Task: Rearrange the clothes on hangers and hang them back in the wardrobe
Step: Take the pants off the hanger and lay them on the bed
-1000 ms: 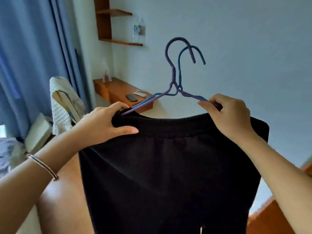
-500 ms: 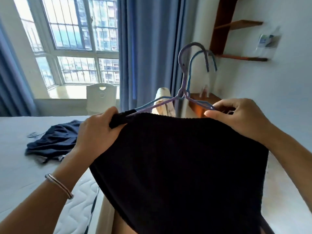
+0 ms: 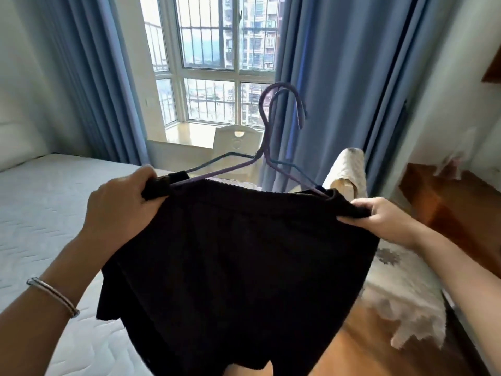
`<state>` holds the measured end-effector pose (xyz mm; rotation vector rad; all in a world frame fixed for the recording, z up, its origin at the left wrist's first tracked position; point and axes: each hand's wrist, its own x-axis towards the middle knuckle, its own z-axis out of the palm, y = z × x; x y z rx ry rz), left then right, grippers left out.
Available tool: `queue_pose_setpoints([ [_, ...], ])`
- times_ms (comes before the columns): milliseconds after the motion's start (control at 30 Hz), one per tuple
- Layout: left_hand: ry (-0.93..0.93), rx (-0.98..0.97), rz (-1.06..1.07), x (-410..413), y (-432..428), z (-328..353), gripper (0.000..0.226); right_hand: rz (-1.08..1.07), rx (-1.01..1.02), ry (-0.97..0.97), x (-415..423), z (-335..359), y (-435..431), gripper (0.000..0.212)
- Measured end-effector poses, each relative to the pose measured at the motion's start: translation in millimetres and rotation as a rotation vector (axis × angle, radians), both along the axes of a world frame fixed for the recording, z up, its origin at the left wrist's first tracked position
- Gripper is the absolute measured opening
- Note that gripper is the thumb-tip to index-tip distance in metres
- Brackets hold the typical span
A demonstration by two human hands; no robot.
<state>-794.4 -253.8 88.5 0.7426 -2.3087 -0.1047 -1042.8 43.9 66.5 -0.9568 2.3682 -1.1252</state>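
Right hand [image 3: 385, 221] slid outward, pinching corner of black garment [image 3: 244, 253]; left hand [image 3: 122, 202] grips opposite corner; hangers [image 3: 211, 173] tips hidden inside.

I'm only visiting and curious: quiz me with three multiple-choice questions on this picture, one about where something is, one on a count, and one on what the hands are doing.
1. Where is the bed?
A. to the person's left
B. to the person's right
C. directly overhead

2. How many hangers carry the black garment?
A. one
B. two
C. four

3. What are the left hand and the right hand doing?
A. lying flat on the bed
B. gripping the garment's top corners
C. clapping together

Answers:
1 A, its white surface fills the left side of the view.
2 B, a purple hook and a blue hook rise side by side.
3 B, each hand's fingers curl round one end of the upper edge.
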Motion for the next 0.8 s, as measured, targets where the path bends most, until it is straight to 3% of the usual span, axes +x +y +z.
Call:
queue_pose_setpoints([
  [167, -0.008, 0.075, 0.197, -36.1, -39.1, -13.6, 0.022, 0.046, -0.162, 0.017, -80.8, -15.9, -88.7, 0.029],
  [267, 0.043, 0.128, 0.316, -56.3, -56.1, -17.6, 0.03, 0.169, -0.197, 0.076, -135.4, -5.9, -145.9, 0.035],
  [367, 0.089, 0.162, 0.428, -73.4, -71.3, -6.1, 0.037, 0.282, -0.203, 0.138, -179.3, 20.4, -207.7, 0.027],
  [500, 0.111, 0.152, 0.587, -80.8, -105.4, 9.1, 0.06, 0.414, -0.283, 0.199, -208.5, 46.7, -297.6, 0.016],
  [600, 0.088, 0.159, 0.648, -70.2, -131.1, 13.3, 0.071, 0.525, -0.307, 0.263, -211.8, 48.5, -357.7, 0.025],
  [667, 0.088, 0.159, 0.677, -63.7, -149.7, 13.5, 0.068, 0.562, -0.319, 0.295, -210.7, 47.7, -403.0, 0.022],
  [733, 0.107, 0.147, 0.695, -56.3, -171.6, 14.0, 0.049, 0.585, -0.33, 0.342, -202.7, 49.2, -445.9, 0.016],
  [800, 0.109, 0.132, 0.714, -44.6, -197.7, 17.4, 0.05, 0.607, -0.349, 0.386, -190.5, 52.4, -482.8, 0.016],
])
